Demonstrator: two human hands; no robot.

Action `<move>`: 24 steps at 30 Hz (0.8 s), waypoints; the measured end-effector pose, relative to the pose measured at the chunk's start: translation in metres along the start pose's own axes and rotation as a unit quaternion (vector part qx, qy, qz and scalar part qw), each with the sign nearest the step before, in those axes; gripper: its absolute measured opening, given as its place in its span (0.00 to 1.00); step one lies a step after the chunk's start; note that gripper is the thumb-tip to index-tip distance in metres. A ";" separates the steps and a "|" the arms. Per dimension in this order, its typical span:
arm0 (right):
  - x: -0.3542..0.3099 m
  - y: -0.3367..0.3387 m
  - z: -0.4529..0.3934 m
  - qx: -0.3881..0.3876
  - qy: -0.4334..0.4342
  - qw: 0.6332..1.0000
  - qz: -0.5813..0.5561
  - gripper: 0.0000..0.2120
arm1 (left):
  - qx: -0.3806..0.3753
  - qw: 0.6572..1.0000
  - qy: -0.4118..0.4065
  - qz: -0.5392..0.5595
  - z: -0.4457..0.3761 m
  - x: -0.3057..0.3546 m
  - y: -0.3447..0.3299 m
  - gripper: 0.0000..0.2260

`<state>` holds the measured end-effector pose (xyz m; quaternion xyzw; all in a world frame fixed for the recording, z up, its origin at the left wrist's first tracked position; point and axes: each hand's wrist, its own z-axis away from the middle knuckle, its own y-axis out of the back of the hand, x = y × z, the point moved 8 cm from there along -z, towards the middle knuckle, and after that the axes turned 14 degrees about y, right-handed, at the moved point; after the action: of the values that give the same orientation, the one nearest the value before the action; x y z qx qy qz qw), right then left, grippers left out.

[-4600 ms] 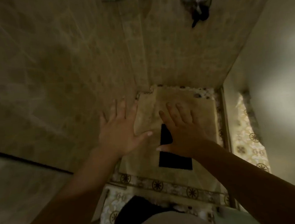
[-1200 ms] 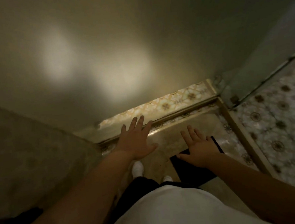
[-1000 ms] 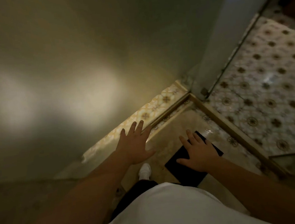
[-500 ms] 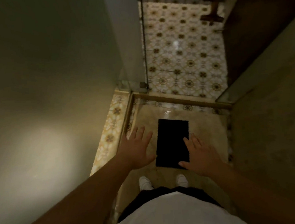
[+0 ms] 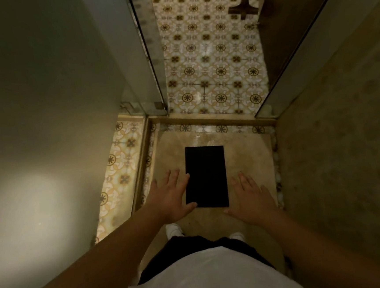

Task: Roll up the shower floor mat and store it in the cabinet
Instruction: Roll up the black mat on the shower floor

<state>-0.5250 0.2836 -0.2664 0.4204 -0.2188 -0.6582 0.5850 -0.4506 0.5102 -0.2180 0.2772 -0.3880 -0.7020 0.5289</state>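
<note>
The shower floor mat (image 5: pixel 205 177) is a black rectangle lying flat on the beige shower floor (image 5: pixel 247 152), lengthwise away from me. My left hand (image 5: pixel 169 198) hovers over its left edge, palm down, fingers spread, holding nothing. My right hand (image 5: pixel 252 198) hovers just right of the mat, also spread and holding nothing. My white shoes (image 5: pixel 173 229) stand just behind the mat's near end. No cabinet is recognisable in view.
A raised threshold (image 5: pixel 212 119) closes the stall ahead, with patterned tile floor (image 5: pixel 211 61) beyond it. Glass panels stand at left (image 5: pixel 147 55) and right (image 5: pixel 291 54). A plain wall is on the left, a tiled wall (image 5: pixel 346 153) on the right. Dark wood (image 5: pixel 275 33) stands beyond.
The view has swung from the shower's tap wall round to the stall opening. Both hands stayed open and spread, and the mat now lies straight between them.
</note>
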 end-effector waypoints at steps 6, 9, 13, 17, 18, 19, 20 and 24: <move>0.019 -0.010 -0.011 -0.033 0.022 0.999 0.022 0.54 | -0.035 0.999 0.017 0.015 -0.016 0.016 -0.024 0.43; 0.029 -0.018 -0.026 -0.046 0.016 0.999 0.011 0.55 | -0.052 0.999 0.010 0.011 -0.033 0.019 -0.039 0.43; 0.040 -0.041 -0.067 -0.055 0.002 0.998 -0.005 0.55 | -0.069 0.998 0.002 0.005 -0.077 0.016 -0.066 0.42; 0.054 -0.076 -0.116 -0.059 -0.021 0.998 -0.016 0.57 | -0.086 0.996 -0.012 0.002 -0.130 0.007 -0.106 0.44; 0.060 -0.087 -0.129 -0.052 -0.028 0.998 -0.021 0.57 | -0.088 0.996 -0.015 0.002 -0.146 0.004 -0.119 0.44; 0.065 -0.101 -0.144 -0.045 -0.032 0.998 -0.028 0.56 | -0.090 0.996 -0.018 0.002 -0.162 0.003 -0.134 0.45; 0.071 -0.117 -0.161 -0.041 -0.035 0.998 -0.035 0.56 | -0.092 0.996 -0.019 -0.001 -0.181 0.001 -0.151 0.45; 0.094 -0.204 -0.238 -0.046 -0.027 0.997 -0.053 0.55 | -0.105 0.994 -0.022 -0.034 -0.263 0.001 -0.245 0.45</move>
<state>-0.4477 0.2875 -0.5844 0.3865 -0.1814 -0.7084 0.5620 -0.3699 0.4772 -0.5668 0.2177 -0.3142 -0.7624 0.5222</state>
